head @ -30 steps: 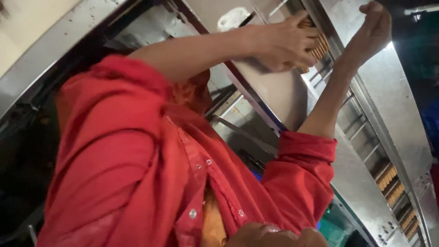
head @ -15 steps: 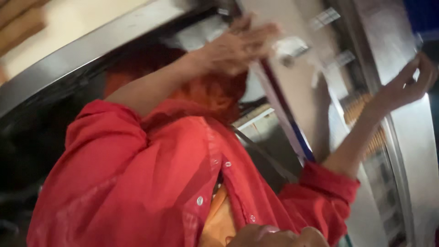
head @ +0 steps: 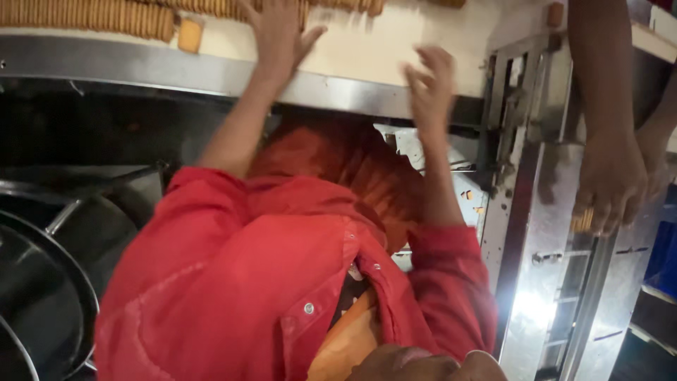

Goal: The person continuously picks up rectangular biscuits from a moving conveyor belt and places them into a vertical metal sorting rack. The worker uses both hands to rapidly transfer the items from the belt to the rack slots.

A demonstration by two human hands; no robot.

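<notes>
My left hand (head: 278,32) reaches up to the top of the view, fingers spread, its fingertips on a long row of tan biscuits (head: 92,17) standing on edge on a cream belt (head: 367,42). My right hand (head: 429,85) hovers blurred over the steel edge (head: 141,70) of the belt, fingers apart and holding nothing. One loose square biscuit (head: 189,34) lies by the row. My red shirt (head: 247,282) fills the lower middle.
Another person's hand (head: 610,183) hangs at the right, gripping a few biscuits (head: 582,222) over a steel channel machine (head: 557,282). A dark round metal frame (head: 42,282) lies at the lower left. Something blue (head: 663,254) sits at the far right.
The view has swung round. My hands have left the slanted steel chute and now reach to the cream belt with the biscuit row. Another person's hand has come into view at the right.
</notes>
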